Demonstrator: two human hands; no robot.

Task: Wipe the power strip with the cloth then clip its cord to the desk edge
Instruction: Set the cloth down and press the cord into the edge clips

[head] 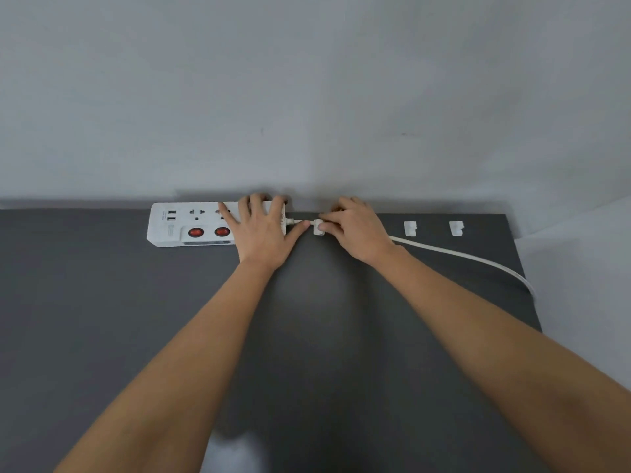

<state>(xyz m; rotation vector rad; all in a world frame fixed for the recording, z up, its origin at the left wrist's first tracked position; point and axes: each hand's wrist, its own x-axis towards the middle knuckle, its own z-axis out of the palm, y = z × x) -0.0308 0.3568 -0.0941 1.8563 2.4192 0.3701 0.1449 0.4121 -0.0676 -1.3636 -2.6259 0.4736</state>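
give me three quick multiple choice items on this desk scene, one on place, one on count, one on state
1. Where does the left hand rest?
A on the power strip
B on the wall
C off the desk

2. How many red switches show?
A one
B two
C four

3. Which clip is the cord at?
A the first clip
B the middle clip
C the far clip

Key: A, the palm covers the strip's right end; B, two show left of the hand; A, the right hand pinches there, the others stand bare.
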